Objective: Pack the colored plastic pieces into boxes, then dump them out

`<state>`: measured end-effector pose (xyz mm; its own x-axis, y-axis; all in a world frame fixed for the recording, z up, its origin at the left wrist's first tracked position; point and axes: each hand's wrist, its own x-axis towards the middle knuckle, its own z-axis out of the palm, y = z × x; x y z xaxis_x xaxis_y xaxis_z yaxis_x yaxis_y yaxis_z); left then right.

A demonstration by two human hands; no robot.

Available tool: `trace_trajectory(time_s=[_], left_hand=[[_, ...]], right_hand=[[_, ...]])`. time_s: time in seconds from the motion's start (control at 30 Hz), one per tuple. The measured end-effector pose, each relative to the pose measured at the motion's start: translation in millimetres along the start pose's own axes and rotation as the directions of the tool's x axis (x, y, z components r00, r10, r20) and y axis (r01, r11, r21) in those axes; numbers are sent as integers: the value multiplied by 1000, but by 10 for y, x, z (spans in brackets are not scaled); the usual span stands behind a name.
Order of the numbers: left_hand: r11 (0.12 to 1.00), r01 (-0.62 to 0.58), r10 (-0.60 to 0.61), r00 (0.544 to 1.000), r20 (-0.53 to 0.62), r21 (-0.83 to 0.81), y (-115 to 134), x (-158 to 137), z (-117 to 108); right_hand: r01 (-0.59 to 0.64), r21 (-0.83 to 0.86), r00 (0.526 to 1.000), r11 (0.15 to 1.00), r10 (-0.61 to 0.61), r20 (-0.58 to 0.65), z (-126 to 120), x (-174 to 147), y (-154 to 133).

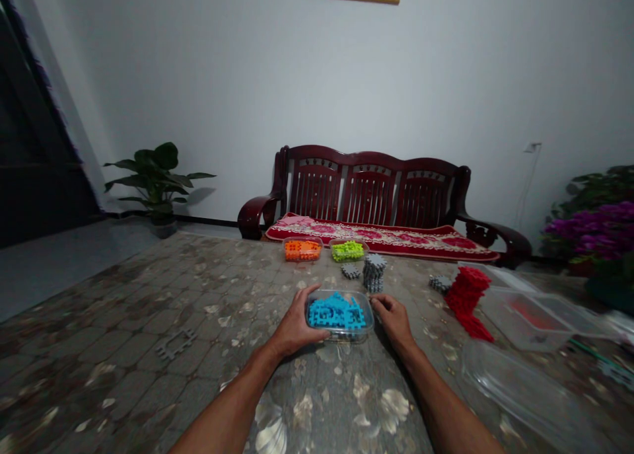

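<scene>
A clear plastic container [365, 335] filled with blue interlocking plastic pieces [337, 313] is in front of me on the table. My left hand [300, 322] grips its left end, with the thumb along the near side and the fingers at the far side. At the container's right end is my right hand [393, 316], its fingers curled in close to the rim. What those fingers hold, if anything, is hidden. Just beyond stands a stack of grey notched pieces [374, 273], beside a lower grey pile [351, 271].
Containers of orange pieces [302, 250] and yellow-green pieces [347, 250] stand at the far edge. To the right are a red stack [467, 295], a clear box [525, 325] and a clear lid [520, 381]. A grey frame-shaped piece [176, 344] lies left.
</scene>
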<state>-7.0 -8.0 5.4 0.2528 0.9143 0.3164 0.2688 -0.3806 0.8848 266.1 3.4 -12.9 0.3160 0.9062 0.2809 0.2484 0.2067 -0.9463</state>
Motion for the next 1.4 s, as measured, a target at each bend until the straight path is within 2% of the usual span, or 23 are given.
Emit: trace_trajectory(time_s=[0.17,0.27,0.4,0.57,0.67,0.87,1.1,1.27,1.4], left_hand=[[998,21,-21,1000,6,-60,-13,-5,11],[995,30,-28,1000,13,-97,-21,-2,17],[985,53,-50,998,26,-165,-51,8,28],[982,67,-58,997,54,-178,-55,19,25],[983,76,-67,996,57,-168,-32,20,22],[988,69,-68,998,8,-139,-21,21,31],[989,51,-49,999,12,-138,-103,15,45],[989,28,-24,999,32,-144,-113,-8,125],[981,11,12,993,118,-194,-68,-34,192]], right_hand=[[-20,41,1000,999,19,12,-33,2,-12],[9,84,989,996,-21,146,-33,-19,-17],[23,133,911,991,-76,406,-6,-60,-3],[12,152,846,988,-91,525,10,-87,-11],[-13,163,836,987,-79,544,18,-99,-17],[2,203,875,979,-101,474,48,-133,10],[-5,142,845,990,-72,530,17,-170,50],[25,52,844,998,-50,535,-139,-161,2],[-11,36,822,999,-11,569,-377,-114,-102]])
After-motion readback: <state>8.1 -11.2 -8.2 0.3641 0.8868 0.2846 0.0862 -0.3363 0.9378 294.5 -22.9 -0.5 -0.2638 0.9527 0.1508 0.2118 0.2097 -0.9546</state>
